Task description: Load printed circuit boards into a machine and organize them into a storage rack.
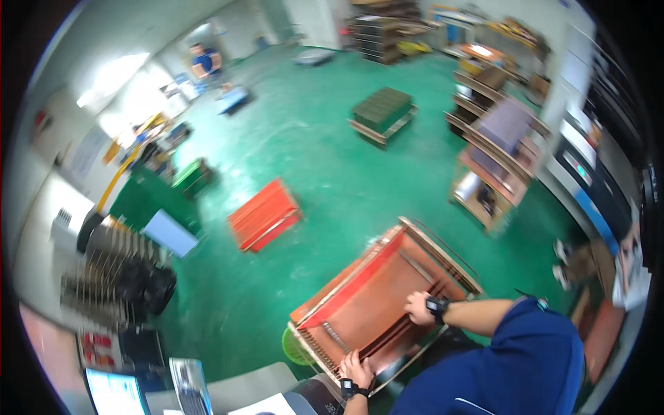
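One green, glossy floor (315,149) spans the room. Over its near part, directly in front of the person, sits a large rectangular rack with pale wooden-looking side rails (443,254) and a flat red-brown panel (384,287) between them; what bears it is hidden. Farther off, well apart, an orange-red block (266,214) lies on the floor.

Handling estimate: rack probably heavy and awkward for its breadth, stiff along the rails, the panel rather smooth and perhaps slippery. Best hold: the two opposite rails, not the panel's middle, which may flex.

Several thin dark strips (387,337) run lengthwise along the panel's near side, between the hands. Judged light, stiff along their length but liable to bow or snap; take them near both ends.

Right hand (418,308): on or just over the panel by the strips, fingers loosely bent. Left hand (355,370): at the near left corner, fingers extended toward the strips. Blur; cannot tell whether either grasps anything.

Smallest noted: a black wrist device (437,308) on the right wrist.
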Tool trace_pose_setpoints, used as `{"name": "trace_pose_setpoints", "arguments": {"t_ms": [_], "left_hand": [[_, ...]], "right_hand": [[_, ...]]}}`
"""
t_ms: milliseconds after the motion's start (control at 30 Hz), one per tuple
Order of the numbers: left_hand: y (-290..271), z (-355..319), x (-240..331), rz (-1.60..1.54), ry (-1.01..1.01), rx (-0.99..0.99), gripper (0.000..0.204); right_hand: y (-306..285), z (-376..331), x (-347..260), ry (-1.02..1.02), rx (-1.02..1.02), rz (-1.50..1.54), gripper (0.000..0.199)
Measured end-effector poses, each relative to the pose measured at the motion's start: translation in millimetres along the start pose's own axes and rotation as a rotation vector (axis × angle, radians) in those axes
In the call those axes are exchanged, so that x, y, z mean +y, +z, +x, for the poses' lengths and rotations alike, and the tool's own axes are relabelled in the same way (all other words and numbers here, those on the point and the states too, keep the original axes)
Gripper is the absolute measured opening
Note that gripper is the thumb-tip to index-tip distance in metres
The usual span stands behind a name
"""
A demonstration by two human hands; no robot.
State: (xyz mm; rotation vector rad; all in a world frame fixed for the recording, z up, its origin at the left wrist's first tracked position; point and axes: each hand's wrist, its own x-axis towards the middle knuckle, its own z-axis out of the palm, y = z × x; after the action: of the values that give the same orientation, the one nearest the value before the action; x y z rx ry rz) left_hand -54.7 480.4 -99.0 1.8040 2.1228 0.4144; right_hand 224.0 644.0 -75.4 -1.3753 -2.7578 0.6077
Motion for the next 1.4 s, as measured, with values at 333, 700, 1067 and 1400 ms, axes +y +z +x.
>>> {"name": "trace_pose_setpoints", "arguments": {"t_ms": [333, 700, 1067, 1400], "left_hand": [[1, 4, 3, 0.031, 0.077, -0.090, 0.047], [-47, -147, 53, -0.298, -0.026, 0.271, 0.038], [-12, -550, 81, -0.081, -0.841, 0.808, 0.018], [143, -753, 311, 0.472, -1.854, 1.257, 0.021]], "right_hand": [[16, -25, -3, 0.031, 0.296, 0.171, 0.016], [17, -16, -143, -0.319, 0.450, 0.350, 0.023], [162, -222, -451, -1.542, -0.172, 0.808, 0.024], [191, -293, -497, -1.646, -0.150, 0.148, 0.023]]}}
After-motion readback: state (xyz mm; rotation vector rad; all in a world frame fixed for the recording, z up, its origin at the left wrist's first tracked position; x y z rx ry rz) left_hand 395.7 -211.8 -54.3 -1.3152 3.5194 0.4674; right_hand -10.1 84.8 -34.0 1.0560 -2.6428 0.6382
